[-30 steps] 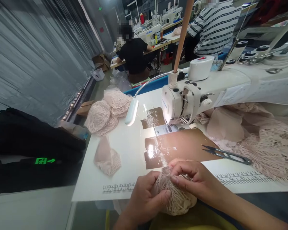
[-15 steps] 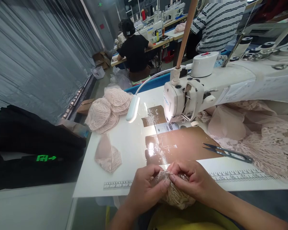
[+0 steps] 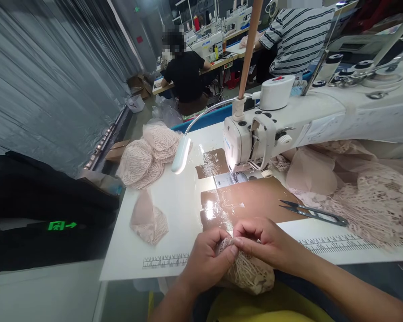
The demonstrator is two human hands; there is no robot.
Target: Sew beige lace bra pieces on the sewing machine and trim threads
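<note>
Gripping a bunched piece of pale pink lace (image 3: 246, 273) at the near edge of the white table (image 3: 174, 201), just in front of the body: left hand (image 3: 206, 259) closed around its left side with the thumb pressed on top, right hand (image 3: 267, 243) pinching its upper edge with curled fingertips, both hands touching each other over the fabric. Hanging partly off the table edge, netted and open-weave, crumpled into a soft lump.

Lying just beyond the right hand, a pair of slim metal thread snips (image 3: 314, 213), blades pointing left, resting partly on a glossy brown taped patch (image 3: 251, 201). Standing behind that, a white sewing machine (image 3: 251, 138), hard and smooth, its head over the needle plate. Curving out from beside it, a gooseneck lamp (image 3: 181, 154) with a long white head, shining down on the table. Running along the near edge, a printed ruler strip (image 3: 166, 260).

Sitting at the far left corner, a stack of rounded lace cups (image 3: 147, 154), domed and mesh-textured. Lying alone nearer, well left of the hands, one folded cup piece (image 3: 148, 219), half smooth, half lacy. Spreading across the right side under the machine arm, a heap of matching lace and smooth beige fabric (image 3: 366, 201).

Sitting further back at other machines, a person in black (image 3: 186, 74) and a person in a striped shirt (image 3: 297, 38).
</note>
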